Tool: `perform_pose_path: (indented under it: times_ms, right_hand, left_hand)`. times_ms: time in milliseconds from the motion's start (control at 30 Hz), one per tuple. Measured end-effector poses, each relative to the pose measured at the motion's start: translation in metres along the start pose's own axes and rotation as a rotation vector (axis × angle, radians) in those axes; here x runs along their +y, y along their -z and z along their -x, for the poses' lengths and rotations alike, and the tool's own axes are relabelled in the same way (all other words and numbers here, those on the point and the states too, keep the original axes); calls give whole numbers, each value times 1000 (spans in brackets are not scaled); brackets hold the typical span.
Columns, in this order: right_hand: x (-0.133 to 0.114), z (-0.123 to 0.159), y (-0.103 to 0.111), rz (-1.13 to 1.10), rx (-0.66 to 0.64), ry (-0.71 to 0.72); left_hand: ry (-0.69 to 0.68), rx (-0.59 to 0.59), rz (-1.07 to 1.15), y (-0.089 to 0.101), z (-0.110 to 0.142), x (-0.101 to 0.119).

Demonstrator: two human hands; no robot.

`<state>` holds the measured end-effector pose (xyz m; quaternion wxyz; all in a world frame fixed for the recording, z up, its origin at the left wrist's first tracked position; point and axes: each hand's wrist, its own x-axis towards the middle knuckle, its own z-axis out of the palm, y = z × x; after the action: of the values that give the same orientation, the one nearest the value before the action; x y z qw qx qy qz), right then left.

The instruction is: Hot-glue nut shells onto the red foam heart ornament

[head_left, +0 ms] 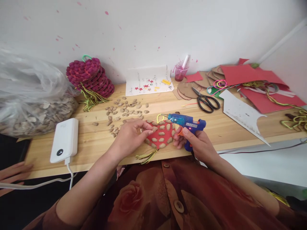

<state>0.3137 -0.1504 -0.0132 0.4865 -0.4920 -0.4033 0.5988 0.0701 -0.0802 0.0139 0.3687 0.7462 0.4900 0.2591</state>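
My right hand (pixel 200 141) is wrapped round a blue hot glue gun (pixel 178 119), fingers at its orange trigger. Its nozzle points left, just above a red card piece (pixel 156 135) with peanuts in their shells stuck on it in rows. A yellow loop (pixel 160 118) sticks out at the top of this piece, and a green-yellow tassel (pixel 149 156) hangs at its bottom. Over the left part of the card, my left hand (pixel 130 135) is closed, thumb and fingers pinched on a peanut (pixel 154 129). My fingers partly hide the card's left edge.
Loose peanuts (pixel 124 110) lie behind my left hand. Farther left are a power bank (pixel 64 140), a plastic bag of peanuts (pixel 43 111) and purple finished pieces (pixel 90 76). Scissors (pixel 206 102), cardboard discs (pixel 188 90) and red card (pixel 249 75) lie right. Another person's hand (pixel 14 172) shows lower left.
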Motion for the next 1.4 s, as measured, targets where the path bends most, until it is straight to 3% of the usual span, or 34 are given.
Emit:
perform_pose_path:
  times_ms: [167, 333, 733, 1400]
  right_hand:
    - [-13, 8, -1, -8, -92, -8]
    - [-22, 18, -4, 48, -189, 30]
    - [-24, 27, -12, 254, -185, 17]
    - [-24, 28, -9, 335, -176, 28]
  left_hand:
    - [271, -123, 688, 5, 4, -8]
    - [419, -193, 997, 1, 6, -8]
    - [444, -207, 1082, 0, 10, -4]
    - [438, -222, 1068, 0, 11, -3]
